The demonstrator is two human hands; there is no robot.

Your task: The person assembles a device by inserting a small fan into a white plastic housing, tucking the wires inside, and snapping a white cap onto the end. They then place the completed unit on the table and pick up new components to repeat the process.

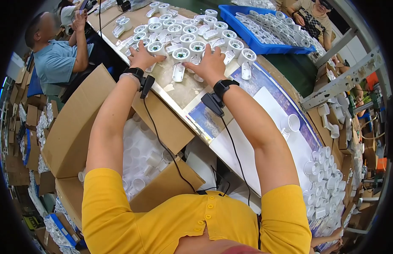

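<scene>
White round plastic housings with short stems (180,55) stand close together on the far part of the table, several showing green circuit boards inside. My left hand (143,58) is at the near left side of the group, fingers spread, its thumb reaching toward a round housing (155,48). At the group's near right side, my right hand (210,67) has its fingers apart and its thumb pointing left toward the housings. Both hands seem to rest against the outer pieces; exact contact is partly hidden. Neither hand grips a piece that I can make out.
A blue tray (264,47) full of white parts stands at the far right. One housing (291,123) sits on white sheeting, with a pile of white cups (319,169) beyond. An open carton (84,122) of white parts is at lower left. Other people sit across and left.
</scene>
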